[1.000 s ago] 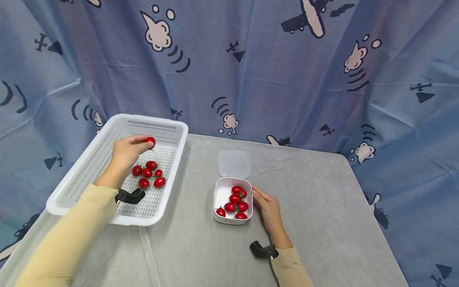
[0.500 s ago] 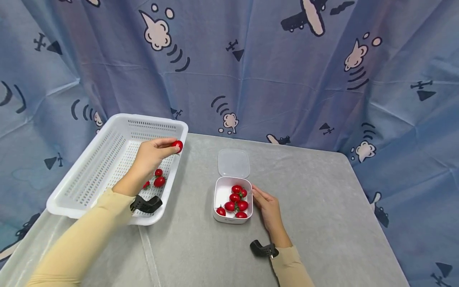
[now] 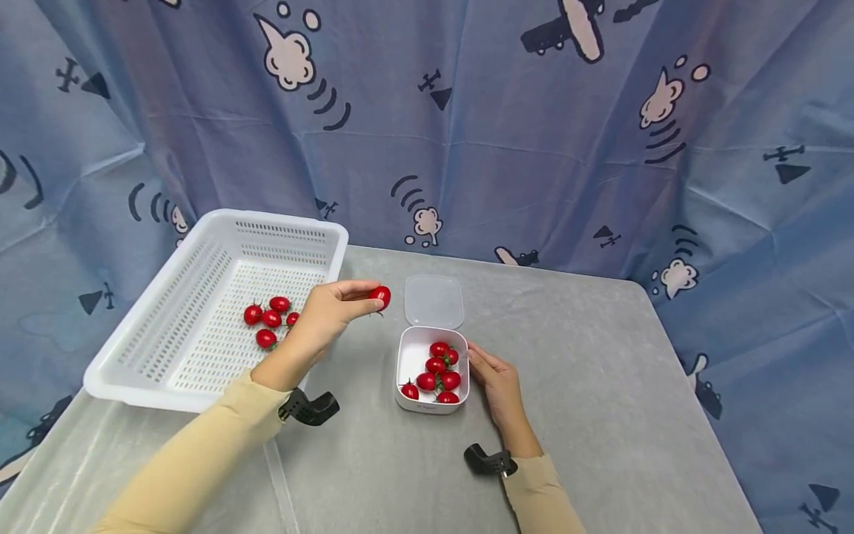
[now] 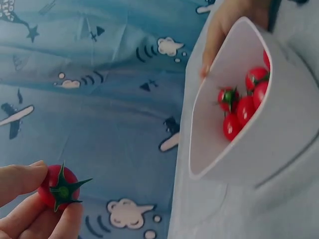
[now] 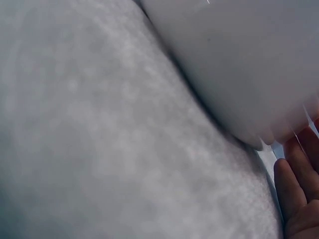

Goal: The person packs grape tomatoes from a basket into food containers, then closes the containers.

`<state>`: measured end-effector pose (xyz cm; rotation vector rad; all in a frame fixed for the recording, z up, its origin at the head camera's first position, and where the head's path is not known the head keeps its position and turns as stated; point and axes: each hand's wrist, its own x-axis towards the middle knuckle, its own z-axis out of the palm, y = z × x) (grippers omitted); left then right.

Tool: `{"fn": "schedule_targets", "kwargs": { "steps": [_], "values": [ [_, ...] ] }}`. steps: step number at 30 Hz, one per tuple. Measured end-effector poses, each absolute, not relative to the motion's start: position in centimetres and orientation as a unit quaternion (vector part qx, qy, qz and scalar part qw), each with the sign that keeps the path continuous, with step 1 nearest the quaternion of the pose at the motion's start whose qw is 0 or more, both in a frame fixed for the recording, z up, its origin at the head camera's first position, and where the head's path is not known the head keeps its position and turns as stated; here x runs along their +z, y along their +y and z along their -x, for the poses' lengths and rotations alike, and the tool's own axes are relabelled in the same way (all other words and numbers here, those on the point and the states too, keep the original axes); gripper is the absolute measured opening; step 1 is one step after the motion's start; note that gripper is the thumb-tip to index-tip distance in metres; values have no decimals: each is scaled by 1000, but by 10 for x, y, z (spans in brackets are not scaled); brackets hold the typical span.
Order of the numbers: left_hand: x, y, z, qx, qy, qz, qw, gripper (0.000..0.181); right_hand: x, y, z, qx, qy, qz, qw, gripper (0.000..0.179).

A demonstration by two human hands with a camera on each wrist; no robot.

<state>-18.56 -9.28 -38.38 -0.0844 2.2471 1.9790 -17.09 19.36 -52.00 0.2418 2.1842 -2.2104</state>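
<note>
My left hand (image 3: 327,315) pinches a red cherry tomato (image 3: 380,297) between thumb and fingertips, above the table between the basket and the box. Its green leafy top faces the camera in the left wrist view, where the held tomato (image 4: 59,188) shows clearly. A small white box (image 3: 411,357) stands on the table with several cherry tomatoes (image 3: 436,366) inside. My right hand (image 3: 500,386) rests against the box's right side, near the rim. In the right wrist view, the fingers (image 5: 290,186) lie fairly straight beside the box wall (image 5: 239,64).
To the left stands a large white perforated basket (image 3: 160,297) with several cherry tomatoes (image 3: 271,319) on its floor; the left forearm hides part of it. A translucent lid (image 3: 434,301) lies flat behind the box. A patterned blue curtain (image 3: 373,111) hangs behind the grey table (image 3: 600,386).
My left hand has carried the cherry tomato rightward from over the basket, past its rim, toward the box. My right hand has stayed beside the box.
</note>
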Motion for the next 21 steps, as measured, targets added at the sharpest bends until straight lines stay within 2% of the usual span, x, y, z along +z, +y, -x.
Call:
{"fn": "schedule_targets", "kwargs": {
  "steps": [21],
  "values": [
    [-410,-36,168,690,713,5,129,33,-520,192,171,-713,697,-77,7,37]
  ]
}}
